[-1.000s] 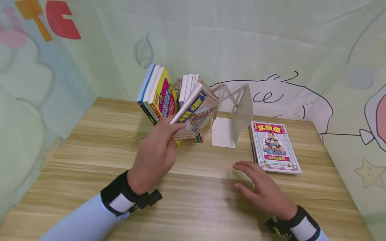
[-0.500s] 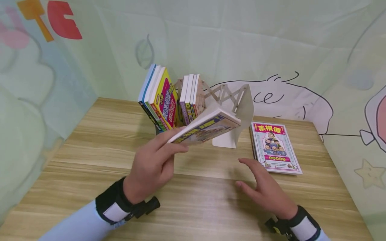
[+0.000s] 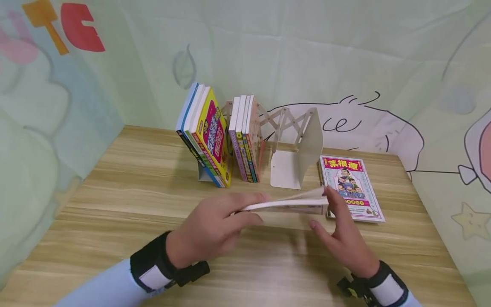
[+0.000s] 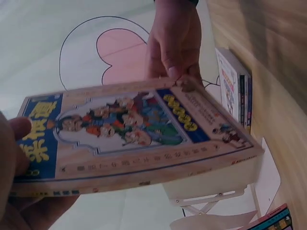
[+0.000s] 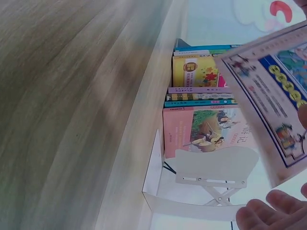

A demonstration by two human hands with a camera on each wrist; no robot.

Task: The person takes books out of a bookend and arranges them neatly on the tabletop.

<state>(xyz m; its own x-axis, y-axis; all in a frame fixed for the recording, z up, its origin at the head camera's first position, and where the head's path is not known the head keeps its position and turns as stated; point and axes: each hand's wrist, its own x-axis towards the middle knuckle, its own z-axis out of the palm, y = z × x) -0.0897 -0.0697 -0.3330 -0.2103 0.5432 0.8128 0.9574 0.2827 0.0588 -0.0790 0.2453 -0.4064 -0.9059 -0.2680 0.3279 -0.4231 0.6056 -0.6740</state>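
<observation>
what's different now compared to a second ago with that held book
The left hand has carried the book rightward and toward the person, away from the standing books, turning it nearly edge-on to the head camera. Its far end now sits at the right hand; contact is unclear. Nothing was let go. The standing books, rack and flat-lying book stayed put.

Looks like a child's study corner, perhaps a staged one, judging by the wood-grain desk (image 3: 115, 196), the creased pale cloth (image 3: 245, 55) with cartoon prints (image 3: 471, 220) hung behind and beside, the bright illustrated books (image 3: 213, 134) and the folding rack (image 3: 311, 136).
</observation>
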